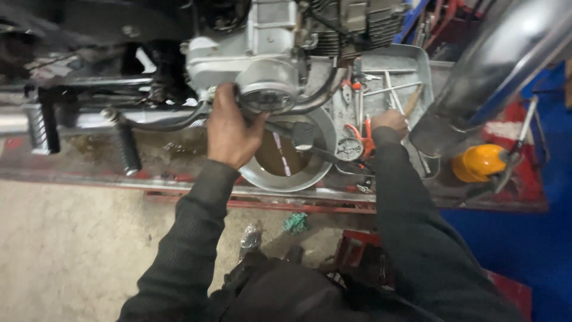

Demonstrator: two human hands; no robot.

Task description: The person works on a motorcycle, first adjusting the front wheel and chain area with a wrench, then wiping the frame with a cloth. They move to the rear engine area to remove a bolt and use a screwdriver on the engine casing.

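Head view: the left hand presses against the underside of the silver cast-metal motorcycle engine case, fingers curled at its round cover; whether that grip is clenched on a part or only resting there cannot be told, since the fingertips are hidden behind the case. Just right of and below the case sits the round shiny metal drain pan, holding brown oil. Further right of the case, the right hand reaches down into the grey metal tool tray, among loose spanners and orange-handled pliers; its fingers are turned away, so its grip cannot be read either. A yellow rounded plastic object lies well right of the case, under the chrome exhaust pipe.

As a judgement: oil could miss the pan if it comes out at an angle, and oily fingers could slip on the case. The black kick lever crosses over the pan and hides part of it.
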